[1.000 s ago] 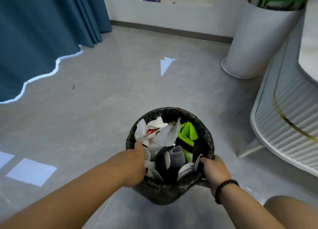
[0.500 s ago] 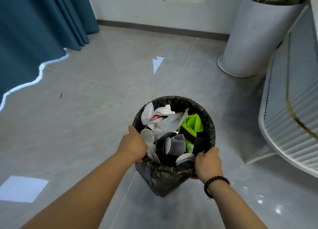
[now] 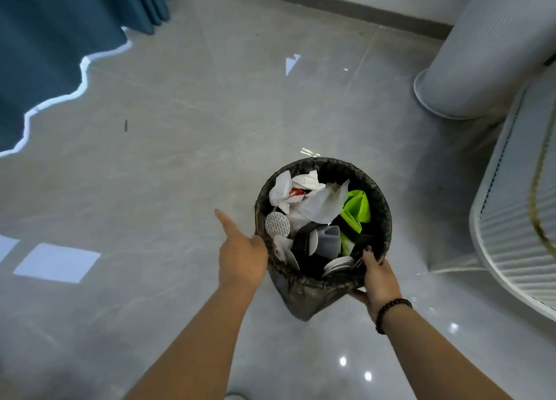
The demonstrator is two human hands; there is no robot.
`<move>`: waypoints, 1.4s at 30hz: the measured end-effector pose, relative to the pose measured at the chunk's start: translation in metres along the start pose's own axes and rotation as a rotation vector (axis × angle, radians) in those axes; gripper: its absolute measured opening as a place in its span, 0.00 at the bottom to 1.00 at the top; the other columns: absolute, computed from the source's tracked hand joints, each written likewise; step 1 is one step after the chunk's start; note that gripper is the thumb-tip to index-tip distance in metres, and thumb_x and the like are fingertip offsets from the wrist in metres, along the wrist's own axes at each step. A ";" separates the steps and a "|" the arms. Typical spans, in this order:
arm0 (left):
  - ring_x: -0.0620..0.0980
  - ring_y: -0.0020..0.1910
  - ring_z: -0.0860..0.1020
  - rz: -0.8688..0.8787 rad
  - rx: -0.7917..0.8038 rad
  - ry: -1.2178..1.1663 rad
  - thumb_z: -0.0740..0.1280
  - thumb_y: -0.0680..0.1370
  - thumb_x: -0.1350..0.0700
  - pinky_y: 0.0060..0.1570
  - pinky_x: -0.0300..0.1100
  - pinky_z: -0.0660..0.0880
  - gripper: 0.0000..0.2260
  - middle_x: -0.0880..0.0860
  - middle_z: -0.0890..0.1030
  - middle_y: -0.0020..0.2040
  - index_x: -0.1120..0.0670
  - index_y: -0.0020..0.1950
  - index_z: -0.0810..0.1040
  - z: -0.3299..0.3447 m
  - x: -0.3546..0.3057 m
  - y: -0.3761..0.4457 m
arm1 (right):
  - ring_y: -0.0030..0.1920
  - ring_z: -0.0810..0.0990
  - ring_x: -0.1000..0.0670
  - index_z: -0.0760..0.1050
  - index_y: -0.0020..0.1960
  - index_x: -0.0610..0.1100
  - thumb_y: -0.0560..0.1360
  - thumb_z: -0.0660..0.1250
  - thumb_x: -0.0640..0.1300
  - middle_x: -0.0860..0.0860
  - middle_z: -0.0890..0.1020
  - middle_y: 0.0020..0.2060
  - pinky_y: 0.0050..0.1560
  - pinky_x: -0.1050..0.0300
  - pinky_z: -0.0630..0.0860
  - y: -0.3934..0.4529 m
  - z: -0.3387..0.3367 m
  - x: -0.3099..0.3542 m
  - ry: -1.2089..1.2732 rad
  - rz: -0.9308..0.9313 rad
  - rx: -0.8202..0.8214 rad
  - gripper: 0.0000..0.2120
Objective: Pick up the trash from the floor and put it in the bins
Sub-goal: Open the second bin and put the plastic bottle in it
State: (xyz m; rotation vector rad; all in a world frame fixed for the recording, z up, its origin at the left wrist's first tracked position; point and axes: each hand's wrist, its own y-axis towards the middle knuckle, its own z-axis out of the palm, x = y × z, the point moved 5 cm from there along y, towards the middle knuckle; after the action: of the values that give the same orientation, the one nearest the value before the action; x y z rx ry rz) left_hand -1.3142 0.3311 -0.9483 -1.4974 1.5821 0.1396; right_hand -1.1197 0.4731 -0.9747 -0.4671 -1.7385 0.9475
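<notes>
Directly ahead of both hands, the round black bin lined with a dark plastic bag (image 3: pixel 323 282) is seen on the grey tiled floor (image 3: pixel 168 171), already filled with white crumpled paper (image 3: pixel 290 186), a green wrapper (image 3: pixel 356 208) and round white lids (image 3: pixel 277 223). Its near rim is gripped by the right hand (image 3: pixel 379 279), fingers curled over the edge. The left hand (image 3: pixel 240 256) is open, fingers extended, and only touches the left rim. No loose trash can be made out on the floor.

Glossy grey tiled floor (image 3: pixel 180 165), blue curtain (image 3: pixel 45 38).
</notes>
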 end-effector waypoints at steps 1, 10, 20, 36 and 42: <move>0.54 0.36 0.82 -0.085 -0.062 -0.133 0.61 0.78 0.53 0.42 0.54 0.81 0.38 0.51 0.80 0.35 0.48 0.77 0.36 -0.018 0.008 -0.007 | 0.49 0.78 0.44 0.70 0.58 0.45 0.80 0.57 0.54 0.46 0.78 0.51 0.50 0.41 0.77 -0.009 0.001 -0.005 0.117 0.071 0.040 0.14; 0.49 0.30 0.81 -0.469 -0.149 -0.799 0.60 0.80 0.62 0.34 0.40 0.76 0.21 0.56 0.82 0.42 0.53 0.72 0.59 -0.139 0.027 -0.091 | 0.68 0.67 0.37 0.59 0.74 0.44 0.80 0.60 0.49 0.43 0.61 0.73 0.61 0.38 0.71 -0.133 0.035 -0.056 -0.074 0.440 -0.026 0.26; 0.53 0.30 0.76 -1.062 -0.712 -1.020 0.58 0.79 0.60 0.28 0.39 0.70 0.13 0.58 0.80 0.37 0.66 0.59 0.74 -0.300 0.234 -0.190 | 0.42 0.79 0.43 0.74 0.52 0.38 0.78 0.61 0.39 0.42 0.79 0.44 0.41 0.51 0.76 -0.302 0.246 -0.105 -0.424 0.553 0.503 0.06; 0.59 0.50 0.77 -1.471 -0.696 -0.926 0.69 0.71 0.51 0.57 0.54 0.76 0.26 0.61 0.77 0.54 0.61 0.64 0.69 -0.296 0.456 -0.217 | 0.44 0.80 0.44 0.74 0.51 0.38 0.79 0.54 0.33 0.42 0.81 0.45 0.42 0.52 0.77 -0.322 0.296 -0.211 -0.713 0.585 0.509 0.10; 0.59 0.50 0.78 -1.300 -0.694 -1.051 0.61 0.78 0.67 0.55 0.53 0.78 0.14 0.61 0.80 0.51 0.66 0.64 0.72 -0.301 0.413 -0.212 | 0.44 0.80 0.45 0.74 0.50 0.39 0.80 0.55 0.37 0.42 0.81 0.45 0.41 0.53 0.77 -0.325 0.270 -0.209 -0.715 0.591 0.477 0.09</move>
State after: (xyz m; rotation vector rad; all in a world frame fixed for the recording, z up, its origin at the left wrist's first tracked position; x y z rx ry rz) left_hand -1.2259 -0.2152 -0.9476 -2.1292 -0.4353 0.6154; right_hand -1.2476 0.0285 -0.8838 -0.3448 -1.9193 2.0919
